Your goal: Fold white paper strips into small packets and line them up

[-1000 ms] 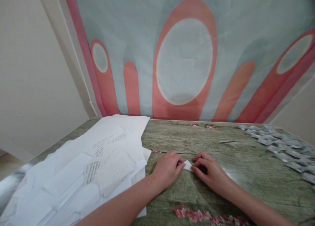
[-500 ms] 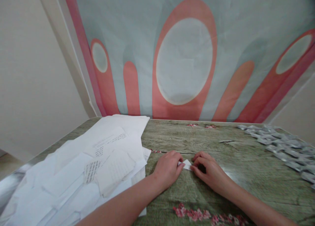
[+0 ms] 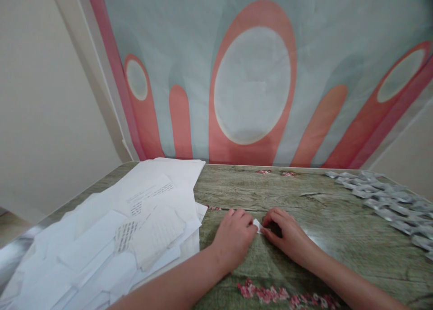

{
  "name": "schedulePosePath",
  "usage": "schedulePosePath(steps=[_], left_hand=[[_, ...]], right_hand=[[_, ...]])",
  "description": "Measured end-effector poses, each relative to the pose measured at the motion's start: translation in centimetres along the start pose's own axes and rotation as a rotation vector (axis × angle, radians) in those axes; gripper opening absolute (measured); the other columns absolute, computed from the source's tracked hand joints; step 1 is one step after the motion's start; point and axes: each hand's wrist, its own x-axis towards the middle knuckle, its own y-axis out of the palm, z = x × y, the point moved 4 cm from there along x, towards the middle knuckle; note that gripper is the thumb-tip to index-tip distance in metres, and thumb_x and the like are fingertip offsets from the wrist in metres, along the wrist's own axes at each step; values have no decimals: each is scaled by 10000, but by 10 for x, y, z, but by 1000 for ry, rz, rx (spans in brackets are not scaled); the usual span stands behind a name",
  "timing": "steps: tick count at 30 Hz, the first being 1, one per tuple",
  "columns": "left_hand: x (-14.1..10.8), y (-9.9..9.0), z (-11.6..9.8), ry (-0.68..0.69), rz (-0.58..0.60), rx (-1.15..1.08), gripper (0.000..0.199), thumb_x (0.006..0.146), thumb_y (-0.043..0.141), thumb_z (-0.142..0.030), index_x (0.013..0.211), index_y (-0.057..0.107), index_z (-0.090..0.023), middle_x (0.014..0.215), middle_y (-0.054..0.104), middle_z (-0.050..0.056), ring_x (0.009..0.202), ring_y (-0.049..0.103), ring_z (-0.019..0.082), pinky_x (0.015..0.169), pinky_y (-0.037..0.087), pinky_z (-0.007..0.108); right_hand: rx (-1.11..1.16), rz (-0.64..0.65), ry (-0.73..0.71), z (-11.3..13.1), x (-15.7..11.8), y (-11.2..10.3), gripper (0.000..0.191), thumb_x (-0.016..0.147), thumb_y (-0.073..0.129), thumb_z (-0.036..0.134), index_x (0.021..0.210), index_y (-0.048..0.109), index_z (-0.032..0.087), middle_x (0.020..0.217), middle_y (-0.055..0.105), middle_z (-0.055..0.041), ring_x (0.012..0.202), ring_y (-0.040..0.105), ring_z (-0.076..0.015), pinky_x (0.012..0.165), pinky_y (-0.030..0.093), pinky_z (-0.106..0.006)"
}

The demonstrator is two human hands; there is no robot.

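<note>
While the left hand (image 3: 235, 235), fingers curled, grips the left side of a small, angular white paper piece (image 3: 256, 224) at lower centre and hides much of it, the right hand (image 3: 287, 232) pinches its right edge between thumb and fingertips. Count: two hands, one piece, on a tabletop (image 3: 338, 229) of green-grey wood grain; flat loose sheets (image 3: 91, 238) heap at lower left, overlapping beyond counting, and crinkled silvery strips (image 3: 382, 189) at right, cut off by the frame, are likewise uncountable
</note>
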Motion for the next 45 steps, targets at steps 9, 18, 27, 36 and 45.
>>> schedulePosePath(steps=[9,18,27,36,45], left_hand=[[-8,2,-23,50,77,197,195,843,517,-156,1021,572,-99,840,561,48,798,489,211,677,357,340],[-7,3,-17,-5,74,165,193,876,452,-157,1020,575,-115,884,552,56,853,479,215,719,361,351],[-8,0,-10,-61,91,137,234,894,396,-149,1059,561,-144,925,550,65,893,478,226,751,372,358],[-4,2,-11,-71,110,130,234,879,411,-147,1053,565,-127,925,555,77,905,486,235,767,383,363],[-5,0,-11,-64,126,114,247,864,424,-132,1075,554,-128,926,555,84,914,491,242,770,386,369]], right_hand=[[-28,-18,-21,1,1,0,19,786,559,217,774,551,205,816,562,-22,781,524,-186,700,400,-322],[-277,-90,-187,23,-15,1,227,812,469,61,947,604,184,1035,572,-85,949,496,-232,808,395,-393],[-445,-110,-292,34,-18,8,302,790,518,62,1055,617,167,1058,605,-87,1003,496,-225,878,397,-376],[-593,-122,-292,37,-15,5,240,772,532,58,950,661,154,1023,632,-88,1058,486,-257,906,374,-395],[-659,-90,-274,36,-16,-2,168,739,557,62,833,679,129,877,644,-100,953,533,-262,814,410,-367]])
